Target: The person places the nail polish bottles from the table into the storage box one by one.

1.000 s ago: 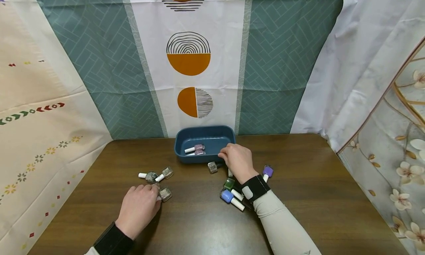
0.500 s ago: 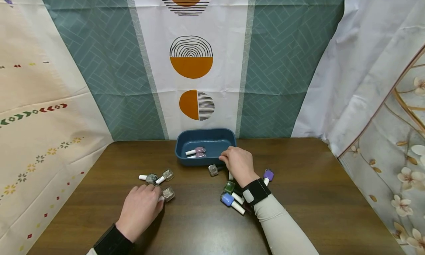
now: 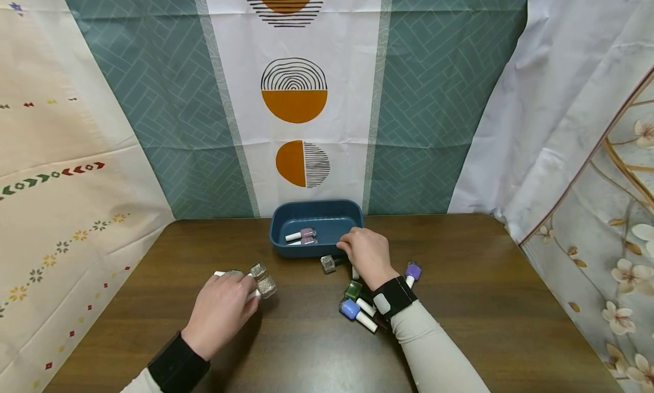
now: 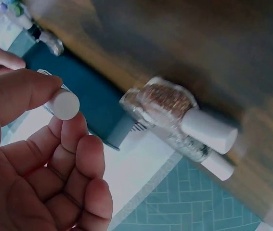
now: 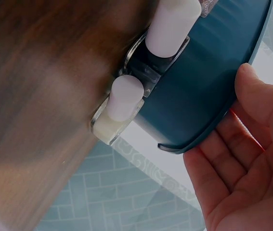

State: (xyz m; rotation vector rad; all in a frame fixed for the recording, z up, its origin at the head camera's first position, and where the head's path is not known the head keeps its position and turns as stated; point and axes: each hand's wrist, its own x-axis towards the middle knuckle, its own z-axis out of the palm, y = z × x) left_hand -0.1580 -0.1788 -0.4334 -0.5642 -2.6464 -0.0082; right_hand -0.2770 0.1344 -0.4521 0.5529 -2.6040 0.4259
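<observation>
The head view shows, at left, the left hand [image 3: 222, 313] pinching a glitter bottle [image 3: 267, 287] by its white cap, probably so that the glass body stays free, with a second glitter bottle [image 3: 258, 269] just beyond; whether the two bottles touch, I cannot tell. At far middle, the blue tray [image 3: 291, 250] has two mauve bottles [image 3: 308, 233] lying inside, and the right hand [image 3: 367, 254] is clamped on its near right rim, likely to steady it. Nearer, the green bottle [image 3: 353, 289] and blue bottle [image 3: 350, 309] lie loosely grouped on the tabletop [image 3: 306, 336], with a purple bottle [image 3: 413, 271] farther right.
</observation>
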